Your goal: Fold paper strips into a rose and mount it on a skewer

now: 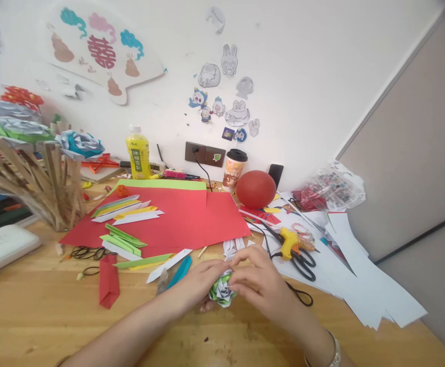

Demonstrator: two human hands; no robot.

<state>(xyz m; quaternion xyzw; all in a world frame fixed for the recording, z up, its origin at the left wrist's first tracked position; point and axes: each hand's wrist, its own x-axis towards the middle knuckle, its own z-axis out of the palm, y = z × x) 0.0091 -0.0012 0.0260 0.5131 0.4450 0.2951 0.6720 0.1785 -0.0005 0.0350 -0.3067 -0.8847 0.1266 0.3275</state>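
A green and white folded paper flower [222, 291] is between my two hands, just above the near part of the wooden table. My left hand [203, 283] wraps round its left side, with fingertips showing below it. My right hand [258, 278] is bent over its right side, thumb and fingers at the petals; whether they pinch a petal is hard to make out. Left of my left hand lie a blue folded paper strip [179, 272] and a white folded strip [169, 265]. The underside of the flower is hidden.
Red paper sheets [192, 219] carry several folded strips. A yellow glue gun [289, 243] and black-handled scissors [302, 262] lie right, near white paper [363, 275]. Behind stand a red balloon [256, 189], cup [234, 171] and yellow bottle [138, 153]. Wooden sticks [50, 188] fill a container left.
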